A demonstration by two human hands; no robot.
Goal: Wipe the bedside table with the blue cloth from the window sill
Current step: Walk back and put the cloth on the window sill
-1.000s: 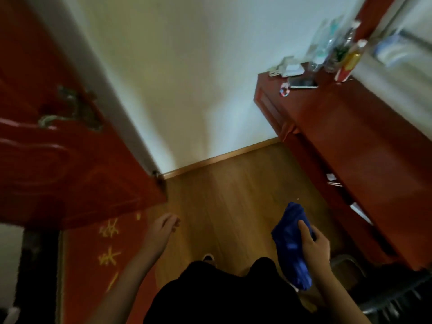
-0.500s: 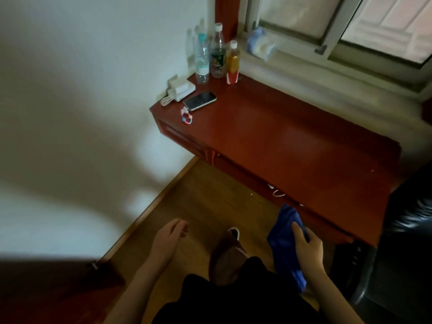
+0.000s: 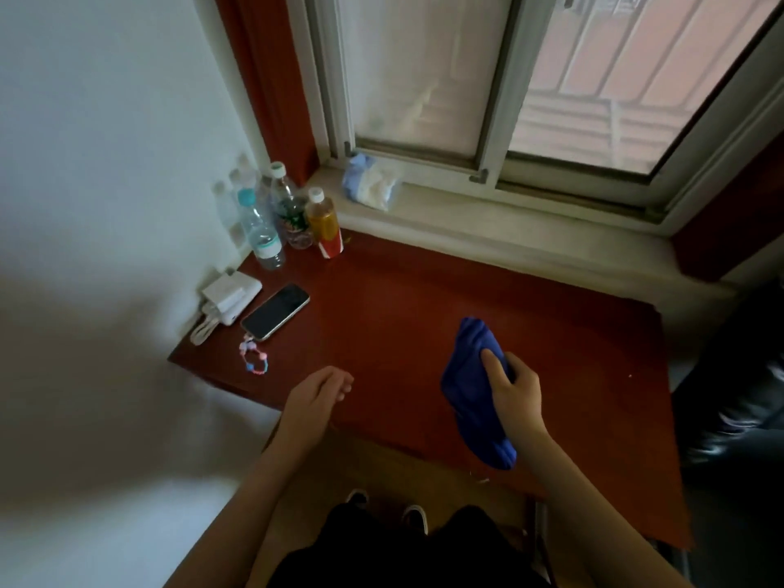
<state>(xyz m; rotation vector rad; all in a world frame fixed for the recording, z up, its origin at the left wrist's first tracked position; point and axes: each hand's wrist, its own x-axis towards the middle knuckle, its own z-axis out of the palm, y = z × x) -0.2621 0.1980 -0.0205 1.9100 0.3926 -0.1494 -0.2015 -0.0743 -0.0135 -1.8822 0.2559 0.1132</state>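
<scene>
— Nearest the camera, what have you got?

— I see my left hand [image 3: 316, 394] at the near edge of the bedside table [image 3: 403, 316], fingers loosely curled, holding nothing. Whether it rests on the wood or hangs just above it, I cannot tell. My right hand [image 3: 515, 392] is clenched around the bunched blue cloth [image 3: 473, 388], thumb laid on top, and the bundle hangs over the near right part of the tabletop.

— So which step is this?

— I judge the fetching done: the cloth is in hand and over the table, so this is the start of the wipe. I cannot tell yet if the cloth presses on the wood.

— What does the next move need?

— I'd flatten the cloth onto the bare red surface and sweep across the open middle. Farther left I must mind the beaded bracelet [image 3: 253, 358], the phone [image 3: 275, 311] and the white charger [image 3: 231, 297] with its cable; they either get lifted or wiped around.

— And beyond that?

— I see a cluster of bottles [image 3: 288, 218] in the far left corner against the wall, easy to topple with a broad stroke. Behind them is the window sill [image 3: 488, 214], with a pale plastic bag [image 3: 371, 184] on it.
</scene>
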